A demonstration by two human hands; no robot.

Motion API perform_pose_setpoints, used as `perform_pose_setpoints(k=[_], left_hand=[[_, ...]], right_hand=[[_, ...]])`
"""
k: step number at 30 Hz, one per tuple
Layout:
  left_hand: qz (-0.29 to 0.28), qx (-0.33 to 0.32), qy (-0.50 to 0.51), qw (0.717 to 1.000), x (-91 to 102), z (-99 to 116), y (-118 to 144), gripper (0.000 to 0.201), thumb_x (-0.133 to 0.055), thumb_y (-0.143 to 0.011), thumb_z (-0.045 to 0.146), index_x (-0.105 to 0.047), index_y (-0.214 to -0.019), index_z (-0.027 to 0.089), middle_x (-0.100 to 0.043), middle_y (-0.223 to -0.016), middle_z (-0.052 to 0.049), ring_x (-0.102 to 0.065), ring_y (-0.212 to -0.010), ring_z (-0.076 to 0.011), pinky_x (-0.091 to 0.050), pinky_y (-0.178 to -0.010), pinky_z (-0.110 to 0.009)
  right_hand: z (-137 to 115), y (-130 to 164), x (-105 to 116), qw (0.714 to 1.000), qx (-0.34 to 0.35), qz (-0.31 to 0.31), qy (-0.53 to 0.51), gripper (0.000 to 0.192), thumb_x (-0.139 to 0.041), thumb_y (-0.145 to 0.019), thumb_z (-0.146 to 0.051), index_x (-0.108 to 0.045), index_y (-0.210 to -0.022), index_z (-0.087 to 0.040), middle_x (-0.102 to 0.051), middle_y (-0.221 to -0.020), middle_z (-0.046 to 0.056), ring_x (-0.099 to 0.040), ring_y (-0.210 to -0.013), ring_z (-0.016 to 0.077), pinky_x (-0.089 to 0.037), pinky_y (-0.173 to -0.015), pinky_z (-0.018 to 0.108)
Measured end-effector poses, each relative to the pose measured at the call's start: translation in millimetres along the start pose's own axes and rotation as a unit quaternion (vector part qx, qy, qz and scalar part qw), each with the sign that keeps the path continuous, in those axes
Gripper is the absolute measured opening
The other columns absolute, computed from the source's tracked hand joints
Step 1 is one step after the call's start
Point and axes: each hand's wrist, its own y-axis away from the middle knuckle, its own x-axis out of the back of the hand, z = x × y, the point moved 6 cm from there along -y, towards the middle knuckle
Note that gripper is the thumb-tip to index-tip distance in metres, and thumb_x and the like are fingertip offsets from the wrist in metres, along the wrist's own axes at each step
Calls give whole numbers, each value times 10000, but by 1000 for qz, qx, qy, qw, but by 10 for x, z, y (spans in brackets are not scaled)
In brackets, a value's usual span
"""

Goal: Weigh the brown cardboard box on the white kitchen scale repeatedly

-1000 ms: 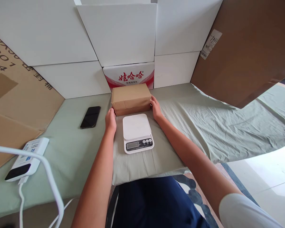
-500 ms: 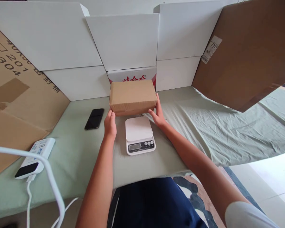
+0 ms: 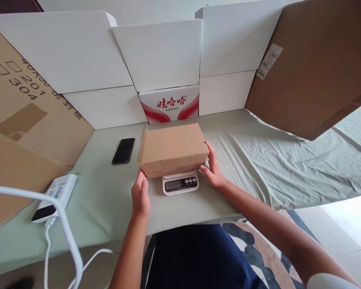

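A closed brown cardboard box (image 3: 173, 146) is held between my two hands, over the white kitchen scale (image 3: 180, 189). My left hand (image 3: 141, 194) grips its near left corner, thumb in front and the other fingers mostly hidden underneath. At the right end, my right hand (image 3: 213, 168) holds the side, with the thumb at the lower front edge. The box covers the scale's weighing plate; only the front panel with its grey display and round buttons shows. Whether the box rests on the plate, I cannot tell.
Left of the box lies a black smartphone (image 3: 123, 151). Farther left are a white power strip (image 3: 55, 196) and a white cable (image 3: 63, 220). White boxes (image 3: 159, 56) and a red-and-white printed carton (image 3: 170, 105) line the back. Large brown cardboard (image 3: 313, 68) stands at the right.
Both hands have brought the cardboard box down and toward me, from behind the scale to over it. The plate is now covered, and the printed carton behind shows fully.
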Motion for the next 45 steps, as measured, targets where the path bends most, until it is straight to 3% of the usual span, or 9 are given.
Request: perform_pose_setpoints(k=[11, 18, 22, 24, 27, 38, 45], left_hand=[[-6, 12, 36, 999, 0, -62, 36, 809, -511, -957, 679, -563, -1544, 123, -649, -1500, -184, -491, -1522, -340, -389, -1248, -451], [-9, -3, 39, 999, -8, -31, 36, 748, -538, -976, 601, -533, -1580, 161, -610, -1560, -157, -483, -1532, -331, -387, -1259, -449], [92, -36, 78, 992, 178, 11, -7, 721, -544, -970, 541, -505, -1603, 198, -444, -1702, -124, -397, -1591, -291, -340, -1290, -421], [146, -23, 113, 983, 259, -23, -29, 694, -531, -967, 520, -532, -1580, 194, -440, -1703, -134, -398, -1591, -283, -340, -1291, -435], [163, 12, 134, 977, 249, -104, -59, 671, -539, -956, 499, -568, -1543, 178, -472, -1677, -161, -423, -1577, -285, -336, -1293, -456], [129, 62, 90, 986, 123, -338, -114, 668, -471, -1002, 488, -512, -1582, 159, -465, -1683, -156, -405, -1587, -268, -334, -1297, -416], [135, 80, 96, 983, 125, -368, -140, 702, -487, -996, 512, -515, -1572, 112, -468, -1670, -200, -416, -1579, -300, -343, -1294, -445]], right_hand=[[6, -18, 30, 999, -49, 10, -11, 845, -456, -995, -731, -250, -1662, -256, -395, -1649, 161, -417, -1511, 368, -449, -1208, 581], [29, -11, 30, 998, -55, 22, -22, 764, -408, -1012, -717, -292, -1649, -312, -405, -1647, 126, -434, -1499, 349, -464, -1186, 573], [120, -38, 182, 992, -65, 109, -30, 728, -384, -1005, -715, -269, -1645, -388, -417, -1619, 103, -514, -1421, 339, -495, -1134, 581], [206, -51, 288, 982, -87, 164, -31, 695, -367, -1014, -679, -254, -1643, -407, -439, -1591, 99, -540, -1390, 330, -505, -1114, 574], [319, -69, 365, 973, -120, 194, -32, 656, -378, -1016, -634, -293, -1625, -407, -471, -1556, 96, -561, -1364, 319, -506, -1112, 564], [539, -109, 252, 962, -216, 151, -78, 538, -472, -980, -523, -534, -1436, -245, -616, -1390, 109, -621, -1212, 251, -497, -1096, 449], [495, -149, 249, 956, -244, 137, -84, 468, -495, -941, -500, -639, -1269, -199, -708, -1236, 101, -646, -1123, 261, -501, -1037, 414]])
